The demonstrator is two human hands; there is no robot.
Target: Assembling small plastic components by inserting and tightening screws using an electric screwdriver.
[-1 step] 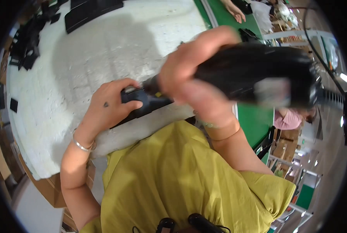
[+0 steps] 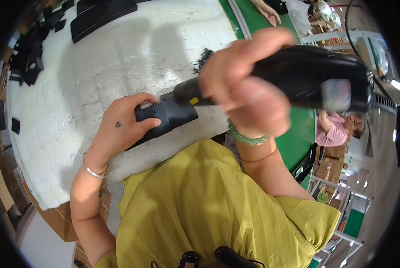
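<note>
My left hand (image 2: pixel 126 119) is closed on a black rectangular plastic part (image 2: pixel 173 115) lying on the white work surface, thumb along its near side and fingers at its far side. My right hand (image 2: pixel 247 85), blurred, wraps around a large black electric screwdriver (image 2: pixel 311 76) held nearly level, its body pointing right. The tool's dark nose (image 2: pixel 187 92) overlaps the far edge of the part; whether its tip touches, I cannot tell. Just beyond the nose lies a heap of small black screws (image 2: pixel 203 61), partly covered by my right hand.
Larger black panels (image 2: pixel 103 20) lie at the far edge of the white surface (image 2: pixel 106 67). Black pieces (image 2: pixel 27 58) pile up at the far left. On the right runs a green bench (image 2: pixel 294 138), with another person's hand (image 2: pixel 268 12) beyond. A person in pink (image 2: pixel 334 129) is farther right.
My right hand and the screwdriver have shifted right, uncovering more of the black part and the screw heap. My left hand stays on the part, nearly unmoved.
</note>
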